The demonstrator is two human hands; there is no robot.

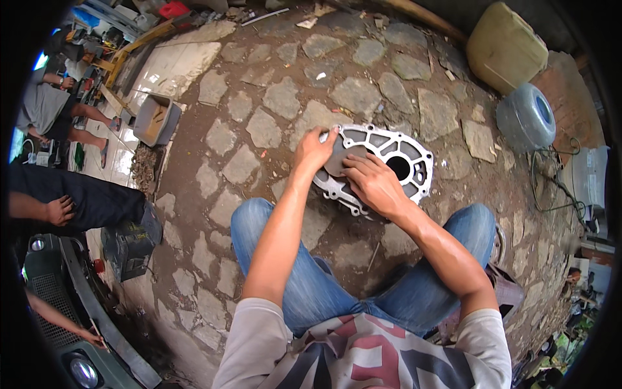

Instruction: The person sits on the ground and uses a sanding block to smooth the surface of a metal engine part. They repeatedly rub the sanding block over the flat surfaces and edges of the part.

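A silver-grey cast metal housing (379, 138) with bolt holes round its rim and a round dark opening lies on the ground between my knees. My left hand (315, 153) is closed at its left edge, with the thumb along the rim. Against the left part of the housing rests a flat, dull grey-brown sheet (339, 159), maybe sandpaper. The curled fingers of my right hand (376, 187) press on this sheet, and both hands partly cover it.
Uneven stone paving (355, 94) surrounds the housing. A yellowish jerrycan (506, 48) and a clear blue plastic container (520, 117) stand at the far right, near a thin cable. To the left are a grey tub (157, 120), a dark metal box (128, 249), a vehicle front (61, 305) and other people.
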